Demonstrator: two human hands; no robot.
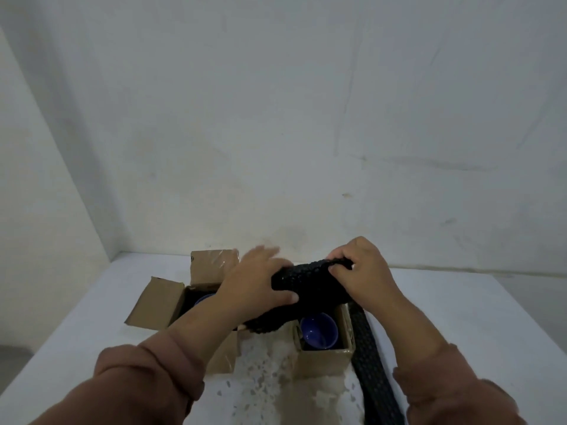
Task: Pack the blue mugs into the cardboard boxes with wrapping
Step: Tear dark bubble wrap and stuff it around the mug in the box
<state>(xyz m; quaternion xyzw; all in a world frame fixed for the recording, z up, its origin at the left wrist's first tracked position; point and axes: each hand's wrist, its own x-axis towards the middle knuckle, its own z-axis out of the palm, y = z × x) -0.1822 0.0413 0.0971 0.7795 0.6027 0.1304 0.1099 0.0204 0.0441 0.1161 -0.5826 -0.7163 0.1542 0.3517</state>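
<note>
A black wrapping bundle (pixel 306 280) is held in the air between both hands, above two open cardboard boxes near the far edge of the tabletop (pixel 460 305). Whether a mug is inside the bundle cannot be told. The left hand (pixel 254 280) clasps its left end, thumb underneath and fingers spread over the top, blurred. The right hand (pixel 362 271) pinches the right end with curled fingers. Just below the bundle, a blue mug (pixel 319 331) stands upright and unwrapped in the right cardboard box (pixel 325 360). A second blue mug (pixel 204 299) shows partly behind the left forearm in the left cardboard box (pixel 159 302), whose flaps stand open. A strip of black wrapping (pixel 374 378) lies just beside the right box and runs towards the near edge. A pale wall (pixel 276 118) rises behind the table.
</note>
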